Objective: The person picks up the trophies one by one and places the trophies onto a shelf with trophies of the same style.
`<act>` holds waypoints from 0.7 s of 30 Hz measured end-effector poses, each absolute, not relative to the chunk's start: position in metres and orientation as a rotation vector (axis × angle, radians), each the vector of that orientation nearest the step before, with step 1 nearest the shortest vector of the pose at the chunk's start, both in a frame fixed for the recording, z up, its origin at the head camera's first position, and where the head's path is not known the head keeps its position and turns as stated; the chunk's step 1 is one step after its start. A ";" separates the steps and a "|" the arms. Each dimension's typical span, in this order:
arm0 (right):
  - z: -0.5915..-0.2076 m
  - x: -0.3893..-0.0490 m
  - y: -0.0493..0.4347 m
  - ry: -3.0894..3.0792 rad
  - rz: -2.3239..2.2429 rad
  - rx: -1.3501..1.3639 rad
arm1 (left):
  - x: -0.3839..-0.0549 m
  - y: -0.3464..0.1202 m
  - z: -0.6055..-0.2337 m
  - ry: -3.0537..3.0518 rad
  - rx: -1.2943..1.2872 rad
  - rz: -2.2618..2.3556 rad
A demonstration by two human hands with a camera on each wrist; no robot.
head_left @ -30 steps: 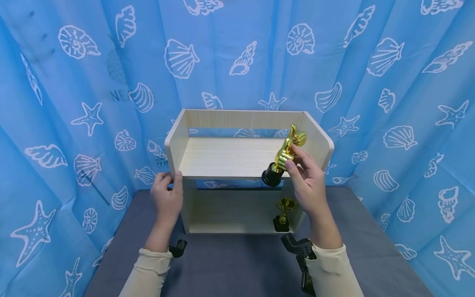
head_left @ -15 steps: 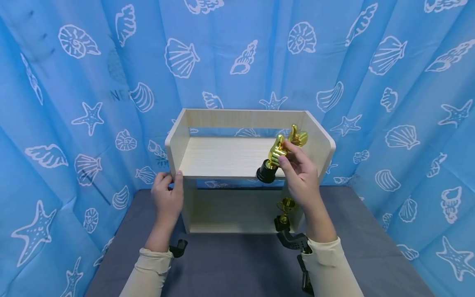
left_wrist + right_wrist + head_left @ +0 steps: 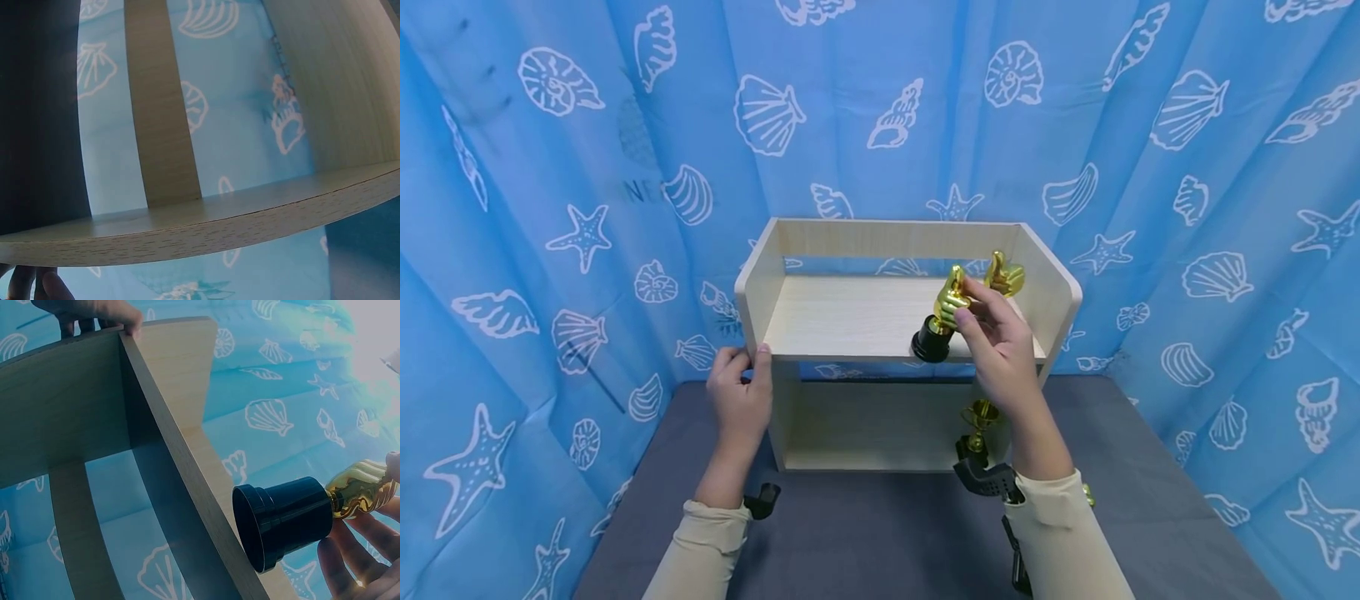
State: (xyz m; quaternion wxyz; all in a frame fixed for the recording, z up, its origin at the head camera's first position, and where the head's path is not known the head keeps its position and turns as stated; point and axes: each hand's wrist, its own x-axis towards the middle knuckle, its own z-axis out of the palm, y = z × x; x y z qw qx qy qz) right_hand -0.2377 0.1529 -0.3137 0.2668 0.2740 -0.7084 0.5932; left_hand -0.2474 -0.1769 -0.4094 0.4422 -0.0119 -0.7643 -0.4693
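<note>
My right hand (image 3: 1003, 354) pinches a gold thumbs-up trophy (image 3: 950, 304) by its gold part, between thumb and fingers. It leans over, its black base (image 3: 284, 515) near the upper shelf's front edge, with the hollow underside showing in the right wrist view. My left hand (image 3: 741, 396) grips the left side of the pale wooden shelf unit (image 3: 842, 321), thumb on the front edge at upper-shelf height. Behind the right hand, a second gold thumbs-up trophy (image 3: 1004, 275) stands on the upper shelf's right side, its lower part hidden.
A gold cup trophy (image 3: 979, 421) with a black base stands at the right of the lower compartment. A small gold item (image 3: 1087, 494) peeks out beside the right sleeve. Grey cloth (image 3: 865, 533) covers the table, and a blue shell-patterned curtain (image 3: 850, 83) hangs behind.
My right hand has moved left and slightly up with the trophy, baring more of the second thumbs-up trophy. The left hand keeps its place on the shelf unit.
</note>
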 end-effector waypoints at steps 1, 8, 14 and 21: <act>-0.313 -0.238 0.152 -1.912 1.609 0.741 | -0.248 -0.177 -0.409 -1.893 -0.036 -1.167; -0.314 -0.243 0.148 -1.918 1.614 0.776 | -0.248 -0.177 -0.409 -1.895 -0.033 -1.173; -0.317 -0.247 0.146 -1.938 1.597 0.783 | -0.246 -0.176 -0.410 -1.906 -0.023 -1.178; -0.315 -0.251 0.141 -1.924 1.608 0.816 | -0.247 -0.177 -0.410 -1.903 -0.020 -1.171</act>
